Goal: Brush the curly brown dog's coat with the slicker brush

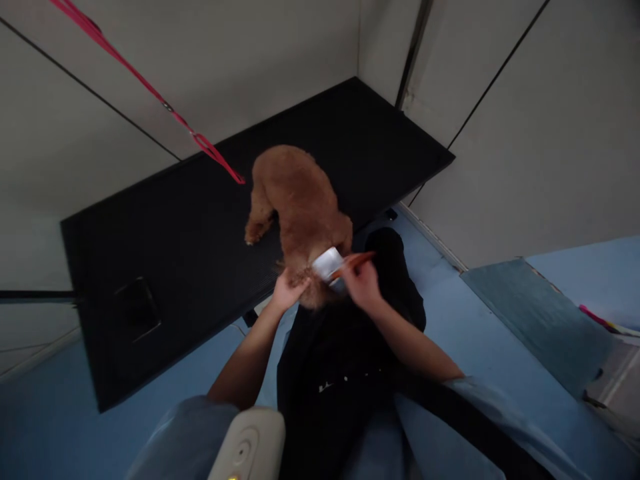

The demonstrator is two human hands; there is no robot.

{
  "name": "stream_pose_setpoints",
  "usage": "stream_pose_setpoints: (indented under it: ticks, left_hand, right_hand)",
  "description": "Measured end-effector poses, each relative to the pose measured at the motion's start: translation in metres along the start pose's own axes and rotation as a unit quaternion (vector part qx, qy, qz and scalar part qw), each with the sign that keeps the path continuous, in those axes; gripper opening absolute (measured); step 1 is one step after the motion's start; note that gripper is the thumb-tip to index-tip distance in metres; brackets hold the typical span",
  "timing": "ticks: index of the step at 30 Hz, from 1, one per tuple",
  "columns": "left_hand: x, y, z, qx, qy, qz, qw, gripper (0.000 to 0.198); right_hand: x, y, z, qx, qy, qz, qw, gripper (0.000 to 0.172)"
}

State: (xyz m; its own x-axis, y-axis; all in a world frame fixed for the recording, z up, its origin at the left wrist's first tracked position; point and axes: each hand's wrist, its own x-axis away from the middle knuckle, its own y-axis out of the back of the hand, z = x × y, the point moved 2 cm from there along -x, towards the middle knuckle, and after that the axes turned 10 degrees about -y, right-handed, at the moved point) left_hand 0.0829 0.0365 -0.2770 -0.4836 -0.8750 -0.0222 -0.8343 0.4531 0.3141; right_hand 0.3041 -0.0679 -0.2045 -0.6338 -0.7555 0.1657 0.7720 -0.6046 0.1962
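Observation:
A curly brown dog (300, 193) stands on a black table (195, 233), its head end lying toward my body at the table's near edge. My left hand (289, 288) is closed on the fur at the left side of the dog's head. In my right hand (361, 283) is the orange-brown handle of a brush (327, 263), whose pale, shiny head rests against the fur near the dog's head and neck. Motion blurs the brush and my right fingers. The dog's face is hidden.
A red leash (175, 115) hangs from the upper left down to the table behind the dog. A dark rectangular object (140, 307) lies at the table's left. Grey walls stand behind the table. A grey-green mat (540, 320) is on the blue floor at right.

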Motion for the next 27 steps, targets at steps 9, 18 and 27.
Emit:
stream_pose_setpoints:
  ticks: [9, 18, 27]
  left_hand:
    - [-0.006, -0.007, -0.015, 0.036, -0.003, -0.054, 0.998, 0.049]
    - [-0.004, -0.022, -0.022, 0.097, 0.044, -0.105, 0.989, 0.052]
    - [-0.002, -0.028, -0.023, 0.11, 0.054, -0.127, 0.984, 0.049]
  right_hand:
    - [0.01, -0.005, -0.004, -0.021, 0.046, 0.041, 0.998, 0.017]
    - [0.022, -0.006, -0.008, -0.021, 0.061, 0.054, 0.996, 0.015]
    - [0.022, -0.003, 0.002, -0.013, 0.132, 0.026, 0.991, 0.01]
